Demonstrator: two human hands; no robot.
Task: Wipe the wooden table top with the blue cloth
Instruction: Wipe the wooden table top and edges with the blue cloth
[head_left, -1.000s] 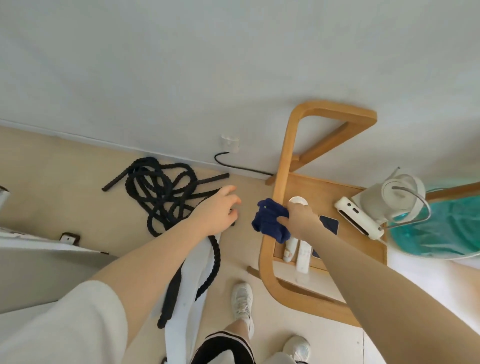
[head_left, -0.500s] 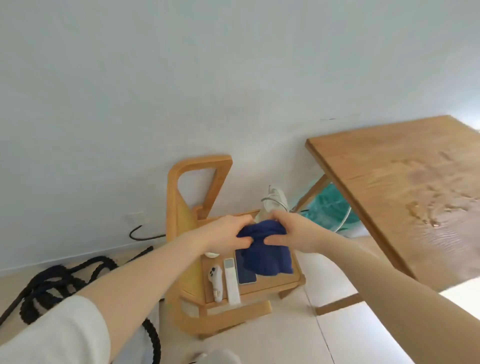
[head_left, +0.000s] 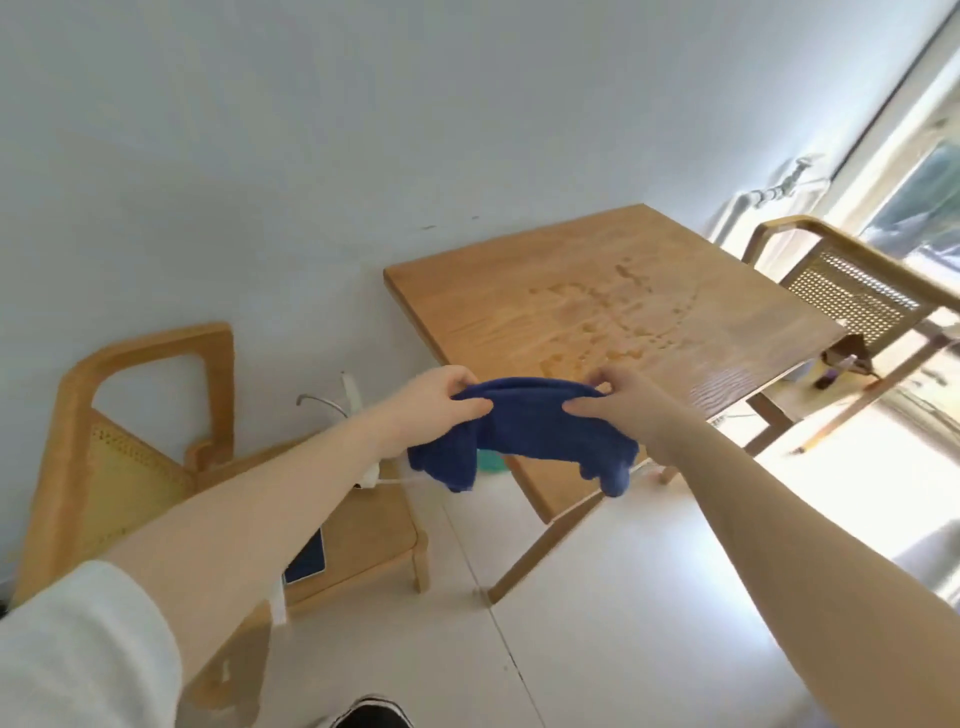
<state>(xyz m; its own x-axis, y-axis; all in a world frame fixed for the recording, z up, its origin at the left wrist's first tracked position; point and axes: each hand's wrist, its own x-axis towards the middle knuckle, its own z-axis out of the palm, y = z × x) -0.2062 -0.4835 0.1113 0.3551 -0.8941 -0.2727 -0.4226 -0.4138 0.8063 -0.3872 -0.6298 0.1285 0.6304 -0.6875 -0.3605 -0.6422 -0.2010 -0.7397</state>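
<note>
The blue cloth (head_left: 524, 431) hangs stretched between both hands in mid-air, just in front of the near left corner of the wooden table top (head_left: 519, 306). My left hand (head_left: 436, 402) pinches its left end and my right hand (head_left: 621, 402) pinches its right end; both ends droop below the hands. The table top is light wood against the white wall, with a patch of water droplets and wet streaks (head_left: 613, 317) across its middle.
A low wooden chair (head_left: 150, 364) with a cane panel stands at the left, a dark tablet (head_left: 306, 558) and a white device on its seat. Another cane-backed chair (head_left: 852, 291) stands beyond the table's right side. The floor is pale tile; a bright window lies at the far right.
The cloth came off the low chair and both hands now hold it. They have spread it out and carried it right toward the table, and the view has swung to the table.
</note>
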